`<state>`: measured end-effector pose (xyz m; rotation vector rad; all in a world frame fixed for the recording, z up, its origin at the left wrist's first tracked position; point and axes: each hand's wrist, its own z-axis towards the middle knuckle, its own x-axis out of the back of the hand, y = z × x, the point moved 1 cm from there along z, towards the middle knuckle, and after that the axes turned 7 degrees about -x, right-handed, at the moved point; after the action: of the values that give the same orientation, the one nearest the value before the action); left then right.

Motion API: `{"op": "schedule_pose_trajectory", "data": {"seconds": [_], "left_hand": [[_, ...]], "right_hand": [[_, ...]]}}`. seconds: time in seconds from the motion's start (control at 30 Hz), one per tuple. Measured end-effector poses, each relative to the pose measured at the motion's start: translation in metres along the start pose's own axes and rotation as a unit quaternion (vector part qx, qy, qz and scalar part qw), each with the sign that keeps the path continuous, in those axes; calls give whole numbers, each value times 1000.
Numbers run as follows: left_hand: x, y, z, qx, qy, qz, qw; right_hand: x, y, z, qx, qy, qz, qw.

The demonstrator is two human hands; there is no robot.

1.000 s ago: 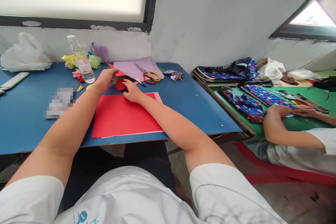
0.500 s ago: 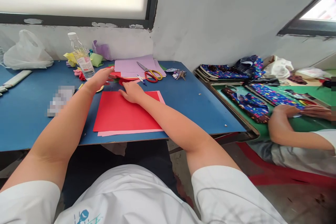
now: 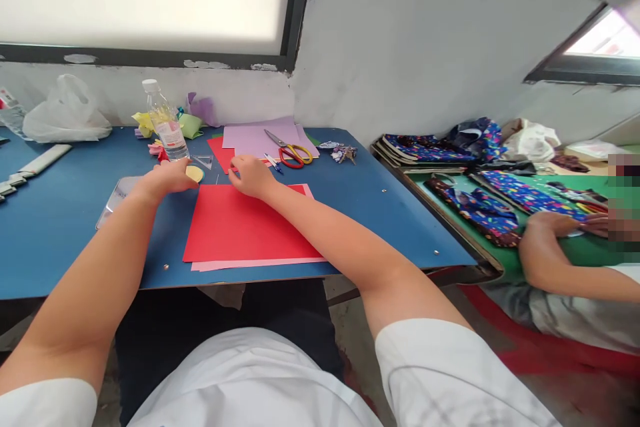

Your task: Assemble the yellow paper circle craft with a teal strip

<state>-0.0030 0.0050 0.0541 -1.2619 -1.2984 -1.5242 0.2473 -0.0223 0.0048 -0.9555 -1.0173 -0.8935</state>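
My left hand [image 3: 167, 179] rests, fingers seemingly curled around nothing, beside a yellow disc [image 3: 195, 173], while my right hand [image 3: 251, 175] presses loosely closed on the red sheet's [image 3: 245, 225] far edge on the blue table [image 3: 60, 213].

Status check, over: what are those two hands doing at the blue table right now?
Left hand open beside yellow paper disc. Right hand resting on red paper sheet's far edge. Scissors, water bottle just beyond.

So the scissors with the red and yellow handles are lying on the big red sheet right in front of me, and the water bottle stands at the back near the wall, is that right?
Not quite. In the head view the scissors lie on the lilac paper farther back, not on the big red sheet. The water bottle does stand at the back near the wall.
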Motion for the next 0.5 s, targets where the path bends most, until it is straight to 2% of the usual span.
{"op": "schedule_pose_trajectory", "data": {"seconds": [0.13,0.27,0.4,0.5], "left_hand": [[-20,-3,6,29,-11,44,999],[-26,-3,9,28,8,64,998],[-29,-6,13,17,29,61,998],[-30,-10,17,8,40,51,998]], "right_hand": [[4,-22,42,3,-13,3,1000],[-5,-35,77,-6,-46,-4,999],[-20,-44,87,-13,-70,-20,997],[-28,-47,88,-30,-59,-27,997]]}}
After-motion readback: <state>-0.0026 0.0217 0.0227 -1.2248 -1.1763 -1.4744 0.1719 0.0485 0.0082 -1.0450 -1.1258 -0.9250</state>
